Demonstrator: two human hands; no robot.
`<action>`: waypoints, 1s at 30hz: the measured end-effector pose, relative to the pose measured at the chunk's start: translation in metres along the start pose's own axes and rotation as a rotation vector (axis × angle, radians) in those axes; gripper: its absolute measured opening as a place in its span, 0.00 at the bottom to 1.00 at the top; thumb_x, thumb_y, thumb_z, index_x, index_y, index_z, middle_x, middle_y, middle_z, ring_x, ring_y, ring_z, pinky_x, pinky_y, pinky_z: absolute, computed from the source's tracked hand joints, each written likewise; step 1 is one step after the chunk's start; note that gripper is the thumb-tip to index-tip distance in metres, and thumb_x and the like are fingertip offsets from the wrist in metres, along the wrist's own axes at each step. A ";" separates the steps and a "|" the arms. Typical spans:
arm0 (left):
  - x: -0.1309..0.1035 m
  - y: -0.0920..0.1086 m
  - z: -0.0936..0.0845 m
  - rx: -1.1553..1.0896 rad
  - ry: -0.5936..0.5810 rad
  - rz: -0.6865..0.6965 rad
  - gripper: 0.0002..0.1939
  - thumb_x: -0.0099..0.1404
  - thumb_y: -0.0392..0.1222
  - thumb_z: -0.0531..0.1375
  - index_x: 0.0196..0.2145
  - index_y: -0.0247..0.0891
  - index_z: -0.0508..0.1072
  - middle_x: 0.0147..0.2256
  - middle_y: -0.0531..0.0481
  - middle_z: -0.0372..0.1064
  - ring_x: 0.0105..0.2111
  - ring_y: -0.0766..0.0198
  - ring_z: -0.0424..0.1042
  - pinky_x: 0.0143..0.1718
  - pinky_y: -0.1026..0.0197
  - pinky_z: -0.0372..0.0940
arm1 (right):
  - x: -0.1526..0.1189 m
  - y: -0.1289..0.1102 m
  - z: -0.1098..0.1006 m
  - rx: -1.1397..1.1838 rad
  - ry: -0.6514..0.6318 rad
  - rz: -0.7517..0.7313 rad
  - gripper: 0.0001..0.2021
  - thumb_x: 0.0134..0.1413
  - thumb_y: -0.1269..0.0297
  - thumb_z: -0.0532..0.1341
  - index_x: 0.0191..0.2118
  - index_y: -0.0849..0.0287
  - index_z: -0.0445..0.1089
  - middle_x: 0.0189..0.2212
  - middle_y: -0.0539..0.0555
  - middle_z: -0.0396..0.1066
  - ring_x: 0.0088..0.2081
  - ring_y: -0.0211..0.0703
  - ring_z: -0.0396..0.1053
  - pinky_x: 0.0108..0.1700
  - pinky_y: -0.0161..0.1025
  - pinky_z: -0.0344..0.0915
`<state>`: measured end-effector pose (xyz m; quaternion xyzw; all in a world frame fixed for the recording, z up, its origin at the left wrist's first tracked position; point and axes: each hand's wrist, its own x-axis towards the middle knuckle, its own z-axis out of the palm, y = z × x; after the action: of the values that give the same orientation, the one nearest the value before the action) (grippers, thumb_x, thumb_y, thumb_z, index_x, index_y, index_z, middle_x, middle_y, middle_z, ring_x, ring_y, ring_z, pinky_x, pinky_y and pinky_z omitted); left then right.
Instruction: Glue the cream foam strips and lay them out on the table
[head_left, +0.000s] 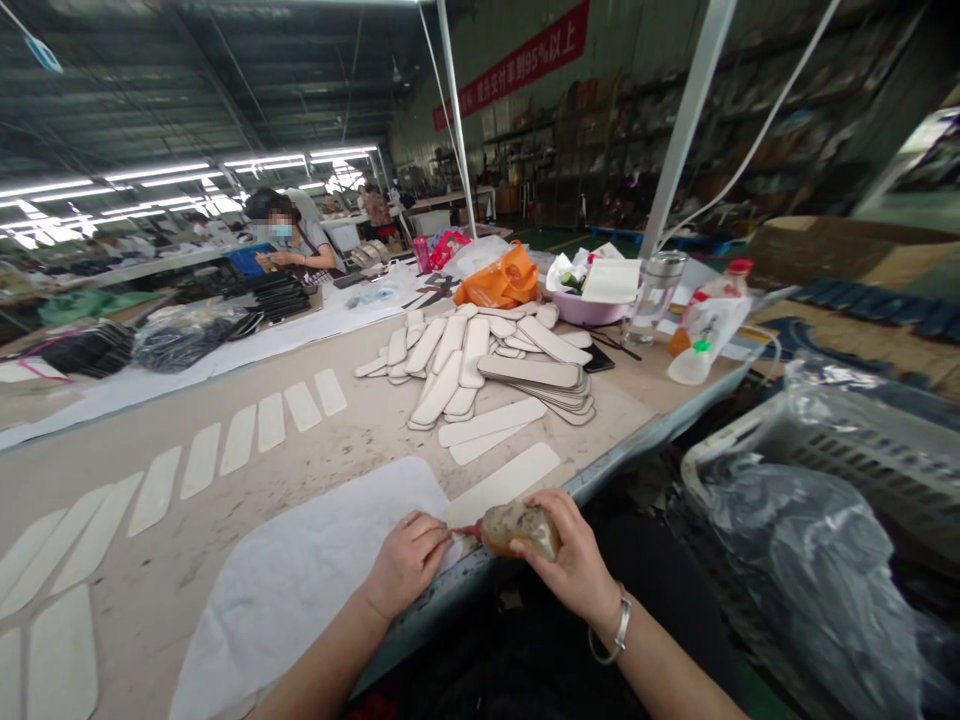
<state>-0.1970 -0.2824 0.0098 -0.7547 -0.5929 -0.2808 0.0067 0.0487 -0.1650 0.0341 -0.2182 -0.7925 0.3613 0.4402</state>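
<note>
While the right hand (574, 560) closes round the bottle (517, 530) at lower centre, the left hand (409, 562) bunches its fingers beside the red nozzle (469, 530), over the white cloth's (315, 570) right edge; whether it pinches anything is unclear.

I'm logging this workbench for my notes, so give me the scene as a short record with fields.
Right hand: grip around a cloudy bottle, its red nozzle pointing left
Left hand: fingers curled beside the nozzle tip
Under left hand: white sheet
Beyond bottle: single pale strip
Table left: spaced row of strips
Table middle: heaped strips
Farther back: orange bag, purple basin
Background: masked co-worker
</note>
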 end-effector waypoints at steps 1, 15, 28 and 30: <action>0.000 0.000 0.000 -0.001 0.002 0.002 0.07 0.67 0.33 0.54 0.38 0.37 0.73 0.34 0.47 0.71 0.35 0.63 0.68 0.40 0.56 0.67 | -0.001 0.000 -0.003 -0.008 0.004 -0.002 0.18 0.57 0.61 0.64 0.51 0.53 0.60 0.44 0.56 0.62 0.45 0.49 0.63 0.48 0.46 0.65; 0.004 0.002 -0.002 -0.008 0.042 0.020 0.06 0.66 0.34 0.56 0.37 0.37 0.73 0.35 0.46 0.71 0.36 0.63 0.69 0.39 0.59 0.68 | -0.005 0.023 -0.060 -0.537 0.460 0.092 0.16 0.55 0.59 0.63 0.48 0.56 0.65 0.43 0.58 0.63 0.43 0.51 0.66 0.45 0.49 0.69; 0.006 0.000 0.002 -0.007 0.064 -0.021 0.04 0.66 0.35 0.56 0.36 0.37 0.72 0.36 0.45 0.70 0.37 0.62 0.69 0.39 0.58 0.69 | -0.001 0.010 -0.019 -0.167 0.161 0.028 0.17 0.56 0.62 0.62 0.50 0.54 0.62 0.44 0.58 0.62 0.44 0.51 0.65 0.45 0.48 0.69; 0.006 -0.001 0.004 0.000 0.074 -0.029 0.04 0.65 0.35 0.56 0.36 0.37 0.71 0.36 0.45 0.69 0.37 0.62 0.69 0.39 0.58 0.68 | -0.001 0.015 -0.028 -0.259 0.241 0.069 0.16 0.56 0.62 0.62 0.50 0.54 0.63 0.44 0.58 0.62 0.44 0.50 0.66 0.46 0.48 0.69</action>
<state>-0.1953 -0.2755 0.0087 -0.7352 -0.6029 -0.3088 0.0245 0.0735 -0.1456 0.0316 -0.3417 -0.7659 0.2423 0.4878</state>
